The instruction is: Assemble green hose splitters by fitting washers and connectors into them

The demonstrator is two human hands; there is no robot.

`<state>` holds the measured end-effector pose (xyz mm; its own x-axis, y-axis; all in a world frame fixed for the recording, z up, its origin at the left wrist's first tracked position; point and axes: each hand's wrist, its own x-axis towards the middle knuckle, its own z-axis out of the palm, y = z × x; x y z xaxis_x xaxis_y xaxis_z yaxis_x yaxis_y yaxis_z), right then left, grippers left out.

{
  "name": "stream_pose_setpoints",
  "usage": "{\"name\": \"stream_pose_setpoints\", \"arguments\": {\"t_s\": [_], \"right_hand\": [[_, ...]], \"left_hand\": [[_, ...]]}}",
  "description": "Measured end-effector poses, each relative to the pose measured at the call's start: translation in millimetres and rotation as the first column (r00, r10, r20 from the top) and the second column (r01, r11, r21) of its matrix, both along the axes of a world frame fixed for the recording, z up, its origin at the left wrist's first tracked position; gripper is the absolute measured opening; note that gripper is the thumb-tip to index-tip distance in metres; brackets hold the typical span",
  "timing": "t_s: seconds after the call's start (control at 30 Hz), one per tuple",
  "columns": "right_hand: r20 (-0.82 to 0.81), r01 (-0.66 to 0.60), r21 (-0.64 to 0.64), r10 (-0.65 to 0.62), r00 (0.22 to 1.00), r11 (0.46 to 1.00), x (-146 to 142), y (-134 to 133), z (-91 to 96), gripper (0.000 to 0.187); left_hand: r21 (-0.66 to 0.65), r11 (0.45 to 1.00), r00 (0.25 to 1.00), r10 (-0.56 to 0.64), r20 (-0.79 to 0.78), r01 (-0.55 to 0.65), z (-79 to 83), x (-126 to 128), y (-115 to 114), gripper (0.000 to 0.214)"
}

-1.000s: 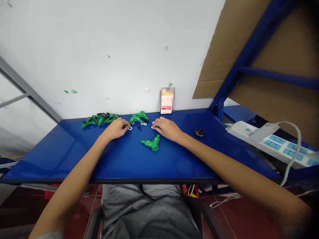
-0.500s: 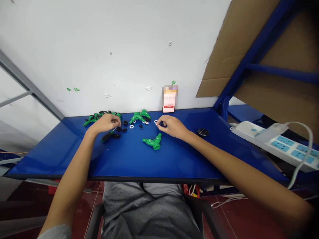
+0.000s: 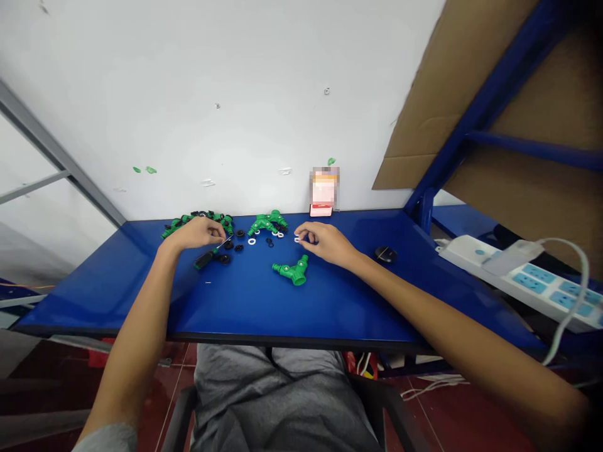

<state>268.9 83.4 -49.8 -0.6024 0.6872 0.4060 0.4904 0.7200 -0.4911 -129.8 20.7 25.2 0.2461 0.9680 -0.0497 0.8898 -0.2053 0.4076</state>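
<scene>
At the left, my left hand (image 3: 200,233) is closed, fingertips pressed together just above the thin shaft of a screwdriver (image 3: 205,259) with a dark green and black handle. Whatever those fingers hold is hidden. My right hand (image 3: 325,242) pinches a white ring washer (image 3: 296,240) between thumb and forefinger, with another white washer right beside it. In front of this hand lies a green Y-shaped hose connector (image 3: 293,270). Black caps (image 3: 225,258) and small black rings (image 3: 269,242) lie between the hands, along with a loose white washer (image 3: 252,241).
More green connectors (image 3: 267,222) rest at the back, and a pile of them (image 3: 176,225) is partly behind my left hand. A phone (image 3: 321,211) leans on the wall. On the right are a black round object (image 3: 385,254) and a white power strip (image 3: 494,263).
The whole view has shifted slightly. My right fingertips have closed in at the white washers; my left hand stays by the screwdriver. The green connector in front has not moved on the table.
</scene>
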Motion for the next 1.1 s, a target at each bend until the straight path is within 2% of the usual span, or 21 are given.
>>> {"name": "stream_pose_setpoints", "arguments": {"t_s": [0.1,0.23,0.4,0.47,0.53,0.63,0.77,0.83,0.93,1.0,1.1], "right_hand": [[0.009,-0.012,0.025,0.012,1.0,1.0,1,1,-1.8,0.025],[0.02,-0.026,0.071,0.024,0.999,0.997,1,2,-1.0,0.018],[-0.016,-0.035,0.053,0.036,0.999,0.998,1,-1,2.6,0.014],[-0.029,-0.043,0.046,0.045,0.999,0.998,1,-3,3.2,0.014],[-0.034,-0.053,0.044,0.055,0.998,0.998,0,-4,3.0,0.014],[-0.042,-0.058,0.04,0.059,0.997,0.998,-1,-5,2.5,0.013],[-0.044,-0.057,0.036,0.059,0.997,0.998,-2,-7,3.8,0.01],[-0.051,-0.067,0.038,0.068,0.996,0.997,-3,-9,5.4,0.01],[-0.104,-0.095,0.045,0.1,0.99,0.994,-6,-14,7.2,0.014],[-0.168,-0.124,0.053,0.131,0.977,0.991,-9,-19,8.1,0.017],[-0.251,-0.165,0.074,0.179,0.951,0.983,-16,-29,10.1,0.019]], "left_hand": [[-0.022,1.0,1.0,-0.015,-0.006,0.015,0.5,-1,0,0.03],[-0.03,0.999,0.998,-0.045,-0.042,0.044,-2.5,4,2,0.038],[0.02,0.999,0.999,-0.03,-0.015,0.03,-0.1,10,-3,0.039],[-0.034,0.998,0.999,-0.052,0.004,0.052,5.4,10,-8,0.041],[-0.143,0.986,0.996,-0.089,-0.008,0.087,9.5,10,-12,0.046],[-0.224,0.966,0.988,-0.144,-0.053,0.129,8.4,13,-12,0.042],[-0.144,0.971,0.979,-0.197,-0.054,0.188,0.9,19,-8,0.035],[-0.055,0.983,0.984,-0.179,-0.015,0.178,-1.0,24,-8,0.033],[-0.002,0.984,0.973,-0.176,0.151,0.179,-3.9,37,-11,0.036],[0.001,0.975,0.931,-0.214,0.297,0.224,-9.3,51,-13,0.04],[0.106,0.952,0.852,-0.305,0.427,0.287,-24.0,78,-14,0.042]]}}
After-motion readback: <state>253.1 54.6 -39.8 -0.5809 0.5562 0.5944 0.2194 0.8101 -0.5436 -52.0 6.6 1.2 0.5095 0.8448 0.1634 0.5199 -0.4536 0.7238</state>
